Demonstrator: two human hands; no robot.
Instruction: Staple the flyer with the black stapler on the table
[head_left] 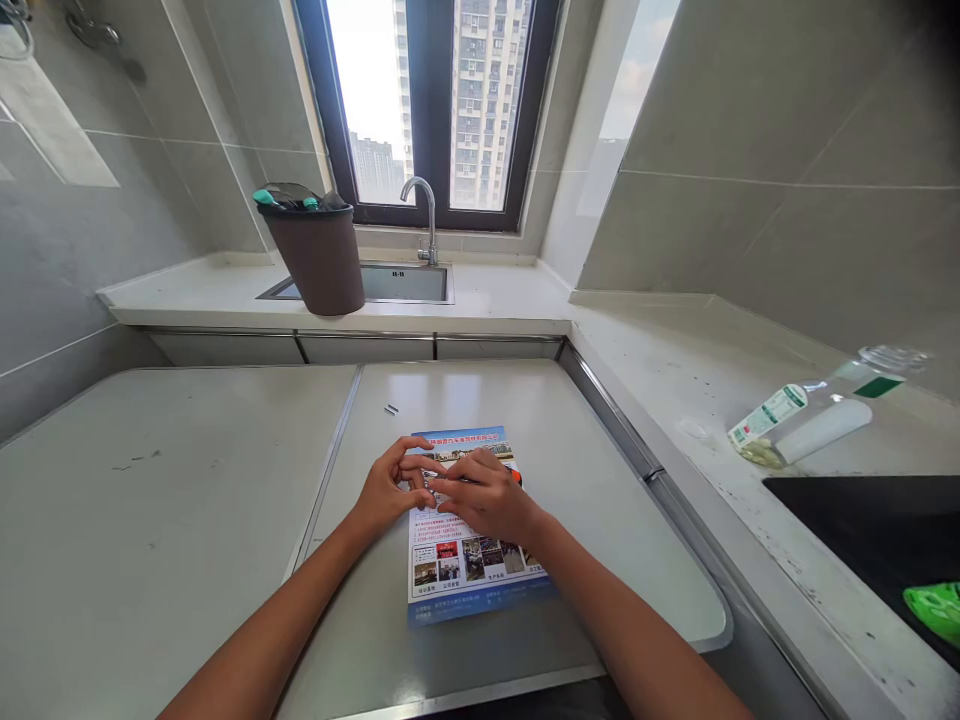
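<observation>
A printed flyer (465, 560) with a blue border lies flat on the grey table (187, 520) in front of me. Both my hands hover over its upper half. My left hand (390, 485) has its fingers curled, fingertips pinched toward my right hand. My right hand (484, 495) lies palm down with fingers pressed together, meeting the left fingertips over a small metallic item (427, 487) too small to name. A bit of orange (517, 477) shows behind my right hand.
A small staple-like piece (391, 409) lies on the table beyond the flyer. A brown bin (319, 250) stands beside the sink (397, 283) and tap (424, 215) under the window. A plastic bottle (817, 410) lies on the right counter, near a black hob (862, 530) and a green object (937, 610).
</observation>
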